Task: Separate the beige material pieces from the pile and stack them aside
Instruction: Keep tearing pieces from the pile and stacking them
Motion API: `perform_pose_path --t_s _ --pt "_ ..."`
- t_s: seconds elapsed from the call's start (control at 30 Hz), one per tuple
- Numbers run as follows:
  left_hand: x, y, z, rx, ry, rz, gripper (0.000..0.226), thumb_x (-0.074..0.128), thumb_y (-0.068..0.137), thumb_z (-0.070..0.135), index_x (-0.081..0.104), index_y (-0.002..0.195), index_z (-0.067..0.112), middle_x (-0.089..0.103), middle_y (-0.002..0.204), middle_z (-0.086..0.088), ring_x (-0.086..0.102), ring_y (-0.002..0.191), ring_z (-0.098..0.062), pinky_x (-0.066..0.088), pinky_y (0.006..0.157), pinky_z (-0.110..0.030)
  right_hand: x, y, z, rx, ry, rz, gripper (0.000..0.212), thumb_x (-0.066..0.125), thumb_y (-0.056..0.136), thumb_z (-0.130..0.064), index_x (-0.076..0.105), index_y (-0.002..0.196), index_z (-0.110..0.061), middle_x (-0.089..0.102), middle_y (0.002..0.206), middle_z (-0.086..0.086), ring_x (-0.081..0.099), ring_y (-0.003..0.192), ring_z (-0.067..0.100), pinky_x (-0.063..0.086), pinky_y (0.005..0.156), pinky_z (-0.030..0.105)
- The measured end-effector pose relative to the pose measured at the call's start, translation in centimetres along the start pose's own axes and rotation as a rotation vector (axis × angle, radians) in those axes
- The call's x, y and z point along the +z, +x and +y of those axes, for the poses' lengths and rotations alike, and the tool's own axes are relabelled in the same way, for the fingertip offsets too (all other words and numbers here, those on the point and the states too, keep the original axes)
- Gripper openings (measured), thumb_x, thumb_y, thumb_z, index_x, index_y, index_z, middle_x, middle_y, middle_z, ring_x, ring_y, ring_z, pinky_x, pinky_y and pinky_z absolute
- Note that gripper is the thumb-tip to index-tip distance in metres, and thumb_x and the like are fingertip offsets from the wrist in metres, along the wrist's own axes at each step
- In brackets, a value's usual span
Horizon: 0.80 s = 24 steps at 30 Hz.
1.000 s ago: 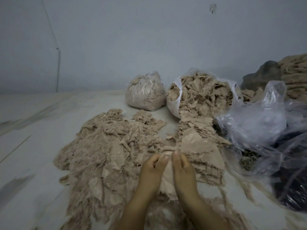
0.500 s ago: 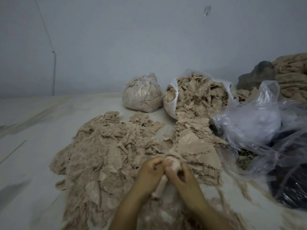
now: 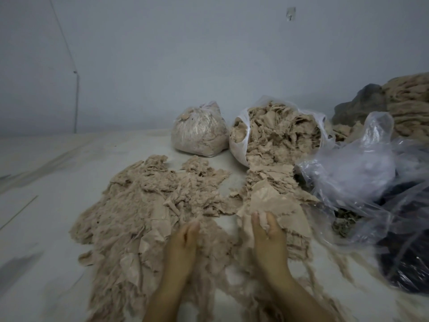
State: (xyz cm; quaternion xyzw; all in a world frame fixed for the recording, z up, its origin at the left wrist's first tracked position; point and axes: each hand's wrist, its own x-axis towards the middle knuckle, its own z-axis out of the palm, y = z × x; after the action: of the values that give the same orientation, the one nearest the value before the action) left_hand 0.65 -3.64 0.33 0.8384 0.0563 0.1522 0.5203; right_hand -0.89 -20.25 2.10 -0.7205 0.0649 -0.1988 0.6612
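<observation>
The beige material pieces (image 3: 148,212) are spread in a wide, ragged pile across the pale surface, a mix of fluffy torn shreds and a few flatter papery sheets. A neater stack of pieces (image 3: 274,201) is seen just right of the pile, running up to the mouth of an open white bag (image 3: 241,145) stuffed with the same stuff. A tied clear bag (image 3: 199,133) of finer beige bits is parked just left of that one.

The left hand (image 3: 185,242) is laid down on the fluffy part of the pile, fingers together and only loosely bent, nothing really gripped as far as can be told. The right hand (image 3: 267,231) is curled at the near edge of the stack, with a small wad of beige material pinched between the fingers.

Crumpled clear plastic (image 3: 362,173) is heaped on the right, and something dark underneath it can't be made out. More beige bundles (image 3: 408,101) are cut off at the right edge. Both forearms are cropped by the bottom of the frame, and everything's a bit blurry.
</observation>
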Motion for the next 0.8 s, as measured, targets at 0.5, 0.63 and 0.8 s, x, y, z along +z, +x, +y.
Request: perform_pose_path --t_s 0.5,0.63,0.8 --pt "3.6 -1.2 2.4 -0.303 -0.598 0.112 0.028 0.053 0.096 0.023 0.066 0.073 0.016 0.061 0.072 -0.010 0.054 0.068 -0.022 0.044 0.065 -0.037 -0.6 1.5 -0.5 -0.024 0.101 0.044 0.038 0.060 0.092 -0.024 0.046 0.068 0.002 0.049 0.050 0.004 0.040 0.044 0.012 0.033 0.046 0.025" --pt "2.1 -0.2 0.8 -0.327 -0.494 0.230 0.037 0.048 0.098 0.025 0.057 0.063 0.016 0.052 0.055 -0.002 0.047 0.061 -0.023 0.037 0.057 -0.032 -3.3 6.4 -1.9 -0.021 0.029 0.193 0.033 0.056 0.094 -0.029 0.050 0.067 -0.011 0.051 0.055 -0.005 0.046 0.051 0.010 0.038 0.051 0.025" --pt "0.6 -0.6 -0.5 -0.150 0.086 0.052 0.012 0.065 0.087 0.033 0.065 0.090 0.021 0.062 0.094 0.000 0.059 0.090 -0.024 0.046 0.076 -0.032 -6.3 9.6 -2.3 0.037 -0.569 0.127 0.039 0.060 0.090 -0.035 0.052 0.120 -0.011 0.056 0.115 0.010 0.056 0.101 0.029 0.045 0.084 0.038"
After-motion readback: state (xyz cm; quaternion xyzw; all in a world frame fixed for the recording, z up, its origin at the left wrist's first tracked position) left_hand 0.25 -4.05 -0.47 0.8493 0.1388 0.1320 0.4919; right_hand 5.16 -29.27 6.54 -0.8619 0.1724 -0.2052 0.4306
